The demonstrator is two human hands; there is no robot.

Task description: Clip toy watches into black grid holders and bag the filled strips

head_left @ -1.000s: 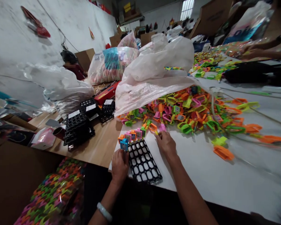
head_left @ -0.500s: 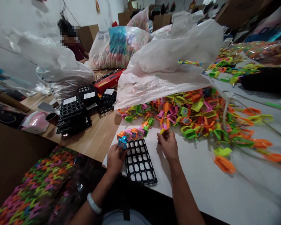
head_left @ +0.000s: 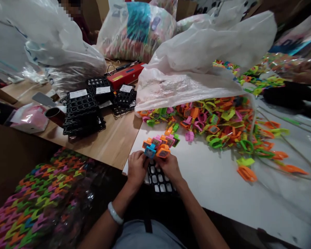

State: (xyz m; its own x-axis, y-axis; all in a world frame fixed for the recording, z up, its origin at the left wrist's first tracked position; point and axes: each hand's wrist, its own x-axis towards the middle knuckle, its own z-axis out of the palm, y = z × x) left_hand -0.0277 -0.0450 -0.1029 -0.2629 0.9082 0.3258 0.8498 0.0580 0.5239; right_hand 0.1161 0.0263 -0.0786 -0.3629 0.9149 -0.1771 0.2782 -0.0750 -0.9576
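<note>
- Since the earlier frame, the right hand (head_left: 171,168) has moved in to the left hand (head_left: 137,167), bringing the orange watch-shaped toy (head_left: 163,151) over the tray.
- The white plastic bag (head_left: 194,83) lies at 1 o'clock from the tray, against the toy pile (head_left: 220,121), which spreads towards 2 o'clock.
- The stacked black trays (head_left: 81,107) are at 10 o'clock.
- The black grid tray (head_left: 160,178) lies at the near table edge, its far part hidden by hands. If the wrists push it nearer, I think it could tip over this edge.
- The right hand is narrow, holding the orange toy; the left is narrow beside the blue watch-shaped toy (head_left: 150,151), but I cannot tell if it grips.
- Small toys crowd at the tray's 12 o'clock end; pressing the orange one in crookedly could knock the blue one, or bend a stem.
</note>
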